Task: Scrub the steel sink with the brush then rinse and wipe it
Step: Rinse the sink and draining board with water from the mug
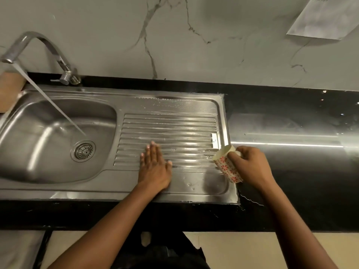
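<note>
Your left hand [154, 168] is pressing flat, fingers straight, on the ridged drainboard [174, 129] of the steel sink [77, 192], while your right hand [251, 166] is gripping a tilted floral cup [227, 167] at its right edge and the tap [44, 41] is running into the basin [48, 131].

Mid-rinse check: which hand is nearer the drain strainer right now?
Left. The left hand lies flat on the ribbed drainboard, to the right of the drain strainer. The right hand is farther right, gripping a flowered mug at the drainboard's right edge.
</note>
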